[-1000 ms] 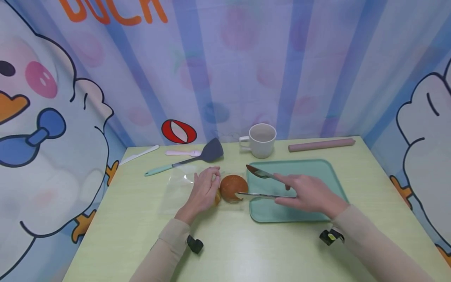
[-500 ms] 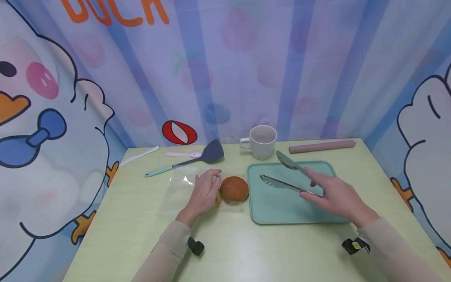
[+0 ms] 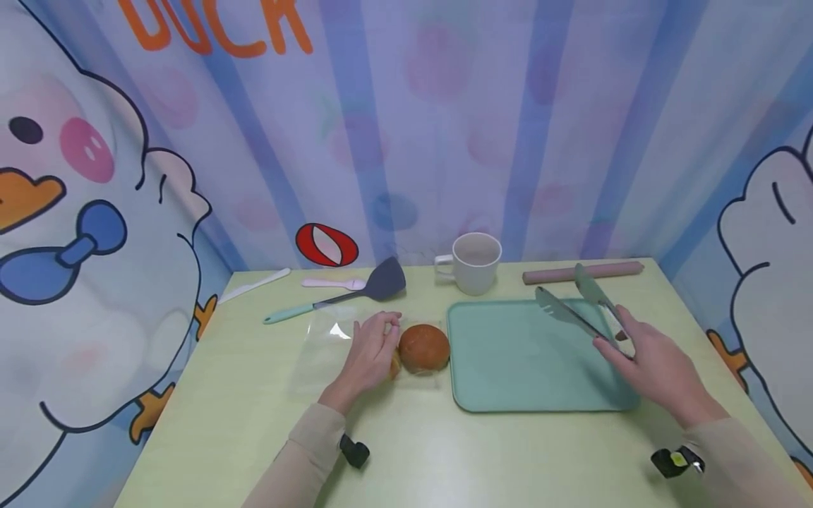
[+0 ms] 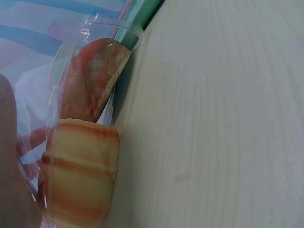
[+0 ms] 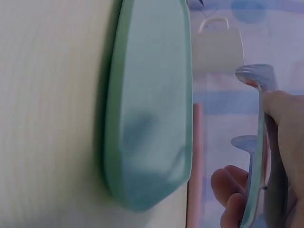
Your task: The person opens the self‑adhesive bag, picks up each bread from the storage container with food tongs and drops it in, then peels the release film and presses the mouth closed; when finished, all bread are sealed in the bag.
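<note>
A clear plastic bag point(image 3: 324, 349) lies on the table, and my left hand point(image 3: 368, 353) grips it from above. Inside, toward the tray, is a round brown bun point(image 3: 424, 348). A squarish bread roll point(image 4: 83, 171) shows in the left wrist view, also in the bag and mostly covered by the hand from above. My right hand point(image 3: 660, 367) holds metal tongs point(image 3: 567, 312) over the right part of a green tray point(image 3: 508, 360). The tips of the tongs stand apart with nothing between them.
A white mug point(image 3: 476, 264) stands behind the tray, a pink rolling pin point(image 3: 540, 276) to its right. At the back left lie a grey spatula point(image 3: 386, 279) with a mint handle, a pink fork point(image 3: 333, 283) and a white knife point(image 3: 254, 286). A printed curtain point(image 3: 432, 141) hangs behind.
My right hand has drawn the tongs away from the bun, to the right across the tray. The bun stays in the bag. My left hand keeps its place on the bag.
</note>
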Motion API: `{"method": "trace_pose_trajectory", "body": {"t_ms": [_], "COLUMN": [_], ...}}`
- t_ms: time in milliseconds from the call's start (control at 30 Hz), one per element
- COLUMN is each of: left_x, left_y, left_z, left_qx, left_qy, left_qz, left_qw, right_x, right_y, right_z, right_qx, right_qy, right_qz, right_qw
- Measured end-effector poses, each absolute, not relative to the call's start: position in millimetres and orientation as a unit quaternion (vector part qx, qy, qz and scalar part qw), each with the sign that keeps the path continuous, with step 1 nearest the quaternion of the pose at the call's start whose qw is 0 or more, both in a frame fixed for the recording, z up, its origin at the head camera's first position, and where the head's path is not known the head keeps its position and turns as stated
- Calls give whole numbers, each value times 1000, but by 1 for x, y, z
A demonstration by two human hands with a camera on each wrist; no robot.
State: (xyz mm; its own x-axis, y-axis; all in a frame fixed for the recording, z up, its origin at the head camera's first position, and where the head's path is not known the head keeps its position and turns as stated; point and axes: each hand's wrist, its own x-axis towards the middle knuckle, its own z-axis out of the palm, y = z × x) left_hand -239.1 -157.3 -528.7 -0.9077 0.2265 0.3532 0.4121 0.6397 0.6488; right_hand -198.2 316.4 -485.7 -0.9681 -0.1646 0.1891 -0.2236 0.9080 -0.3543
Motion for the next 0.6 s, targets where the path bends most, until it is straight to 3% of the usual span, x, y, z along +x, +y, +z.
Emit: {"method": "trace_pose_trajectory", "body": {"t_ms": [600], "left_x": [-239], "left_y": [-156], "left_z": [-531], "left_qx": [-182], "left_qy": [-896], "left_qz": [-384], "left_qw": [128], "right_x": [-195], "right_y": [372], "right_z": [-516], "right_qx": [-10], "right_qy": [-982], "right_qz": [188], "right_qw": [27]}}
